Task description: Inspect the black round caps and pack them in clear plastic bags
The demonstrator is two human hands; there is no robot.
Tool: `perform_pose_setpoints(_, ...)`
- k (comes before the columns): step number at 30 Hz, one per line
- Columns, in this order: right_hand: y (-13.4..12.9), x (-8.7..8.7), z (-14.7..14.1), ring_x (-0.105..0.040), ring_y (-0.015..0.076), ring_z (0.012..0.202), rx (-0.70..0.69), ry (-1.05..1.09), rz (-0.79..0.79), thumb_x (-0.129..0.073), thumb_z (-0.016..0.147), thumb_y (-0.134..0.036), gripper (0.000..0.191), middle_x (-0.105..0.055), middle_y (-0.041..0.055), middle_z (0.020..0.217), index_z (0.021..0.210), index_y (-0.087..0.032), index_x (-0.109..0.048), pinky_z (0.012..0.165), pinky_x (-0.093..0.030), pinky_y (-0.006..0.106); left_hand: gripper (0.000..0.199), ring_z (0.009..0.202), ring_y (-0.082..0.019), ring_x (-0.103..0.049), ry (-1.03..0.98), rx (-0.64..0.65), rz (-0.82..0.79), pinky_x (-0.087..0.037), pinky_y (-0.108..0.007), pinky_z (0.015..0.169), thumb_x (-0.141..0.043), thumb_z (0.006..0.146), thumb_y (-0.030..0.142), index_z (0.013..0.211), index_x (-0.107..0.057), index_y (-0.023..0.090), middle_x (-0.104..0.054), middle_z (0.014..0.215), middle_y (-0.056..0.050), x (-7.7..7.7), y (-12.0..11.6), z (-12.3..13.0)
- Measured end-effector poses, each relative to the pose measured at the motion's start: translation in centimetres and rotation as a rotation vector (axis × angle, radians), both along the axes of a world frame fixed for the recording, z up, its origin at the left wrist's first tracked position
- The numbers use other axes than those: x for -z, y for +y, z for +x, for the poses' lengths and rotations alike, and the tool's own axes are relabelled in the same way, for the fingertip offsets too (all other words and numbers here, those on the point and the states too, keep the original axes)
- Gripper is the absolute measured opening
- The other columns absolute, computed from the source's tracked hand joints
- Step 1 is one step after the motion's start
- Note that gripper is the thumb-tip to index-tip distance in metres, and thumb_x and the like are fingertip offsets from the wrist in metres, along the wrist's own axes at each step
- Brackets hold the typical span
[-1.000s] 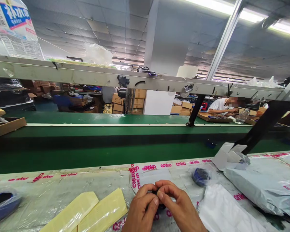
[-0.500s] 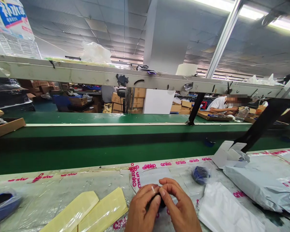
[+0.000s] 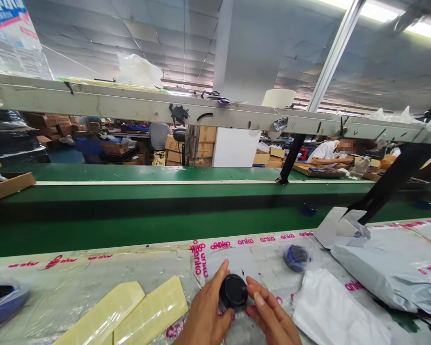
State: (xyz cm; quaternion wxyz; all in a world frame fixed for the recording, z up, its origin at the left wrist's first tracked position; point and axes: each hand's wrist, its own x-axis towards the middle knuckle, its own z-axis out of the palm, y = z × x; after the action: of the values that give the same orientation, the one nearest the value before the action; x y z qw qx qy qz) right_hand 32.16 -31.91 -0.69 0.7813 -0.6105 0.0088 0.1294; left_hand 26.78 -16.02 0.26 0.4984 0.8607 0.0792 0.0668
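Observation:
A round black part [image 3: 234, 291] sits in my left hand [image 3: 208, 311], gripped between thumb and fingers above the plastic-covered table. At its right side is my right hand [image 3: 271, 311], thumb and fingertips close together by the part's edge; whether anything small is between them is too small to tell. Two yellow strips [image 3: 153, 311] lie to the left of my hands. A blue item in clear plastic [image 3: 296, 258] lies to the upper right, with a white sheet [image 3: 337, 311] below it.
Another blue wrapped item [image 3: 3, 302] lies at far left. An open white box [image 3: 341, 230] and a grey plastic bag [image 3: 388, 268] are at right. Beyond runs a green conveyor [image 3: 129, 230] under a metal rail [image 3: 129, 108]. A person [image 3: 325, 152] sits across.
My hands have moved apart at the fingertips, and the black part, mostly covered before, now shows its round face. The view has shifted slightly.

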Motion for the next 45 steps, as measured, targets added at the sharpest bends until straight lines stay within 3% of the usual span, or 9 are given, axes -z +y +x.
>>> perform_pose_setpoints(3,-0.1,0.5,0.4,-0.06,0.0368,0.126,-0.016,-0.011,0.029,-0.083,0.066,-0.072,0.06,-0.072,0.0098,0.129,0.103,-0.025,-0.082,0.099,-0.055,0.044,0.096,0.125,-0.028,-0.059,-0.043,-0.077,-0.012,-0.043,-0.043,0.112,-0.065,0.063,0.003,0.153,-0.038,0.022,-0.064,0.134,-0.008,0.0,-0.7,0.1)
perform_pose_setpoints(8,-0.3,0.8,0.8,-0.061,0.038,0.124,-0.031,-0.024,-0.002,-0.081,0.068,-0.073,0.061,-0.072,0.0106,0.128,0.104,-0.024,-0.082,0.099,-0.055,0.043,0.088,0.112,-0.026,-0.061,-0.154,-0.135,-0.056,-0.049,-0.041,0.1,-0.066,0.068,0.007,0.15,-0.039,0.023,-0.062,0.119,-0.007,0.3,-2.0,0.0)
perform_pose_setpoints(15,-0.5,2.0,0.2,-0.048,0.0441,0.135,-0.011,-0.136,-0.185,-0.071,0.067,-0.084,0.064,-0.066,0.0119,0.137,0.087,-0.025,-0.083,0.117,-0.035,0.053,0.09,0.109,-0.027,-0.061,-0.164,-0.116,0.006,-0.052,-0.041,0.095,-0.067,0.074,0.009,0.154,-0.031,0.028,-0.059,0.12,-0.008,1.4,-2.3,0.1)
perform_pose_setpoints(26,-0.4,1.1,0.1,-0.059,0.0351,0.124,-0.037,-0.197,-0.227,-0.069,0.073,-0.081,0.059,-0.071,0.0085,0.129,0.088,-0.026,-0.084,0.105,-0.049,0.036,0.092,0.114,-0.026,-0.058,-0.243,-0.076,-0.054,-0.049,-0.042,0.098,-0.067,0.077,0.006,0.155,-0.027,0.035,-0.058,0.123,-0.006,1.7,-2.3,-0.2)
perform_pose_setpoints(30,-0.4,1.4,0.0,-0.062,0.0343,0.12,-0.025,-0.204,-0.23,-0.069,0.073,-0.081,0.061,-0.072,0.0089,0.126,0.095,-0.027,-0.084,0.103,-0.05,0.036,0.093,0.114,-0.026,-0.058,-0.223,-0.069,-0.051,-0.048,-0.043,0.1,-0.065,0.076,0.004,0.156,-0.026,0.033,-0.057,0.123,-0.006,1.7,-2.3,-0.2)
perform_pose_setpoints(36,-0.4,1.1,-0.1,-0.06,0.0351,0.123,-0.045,-0.209,-0.228,-0.068,0.072,-0.083,0.061,-0.071,0.0111,0.128,0.081,-0.024,-0.082,0.103,-0.049,0.036,0.095,0.115,-0.026,-0.058,-0.216,-0.061,-0.043,-0.048,-0.044,0.101,-0.062,0.073,0.001,0.156,-0.026,0.032,-0.057,0.124,-0.006,1.5,-2.2,-0.2)
perform_pose_setpoints(45,0.0,0.6,-0.5,-0.06,0.0353,0.123,-0.013,-0.226,-0.232,-0.067,0.073,-0.083,0.061,-0.071,0.0123,0.127,0.079,-0.024,-0.081,0.104,-0.049,0.037,0.094,0.116,-0.027,-0.057,-0.193,-0.054,-0.035,-0.048,-0.043,0.101,-0.064,0.075,0.003,0.156,-0.026,0.032,-0.056,0.125,-0.006,1.5,-2.3,-0.3)
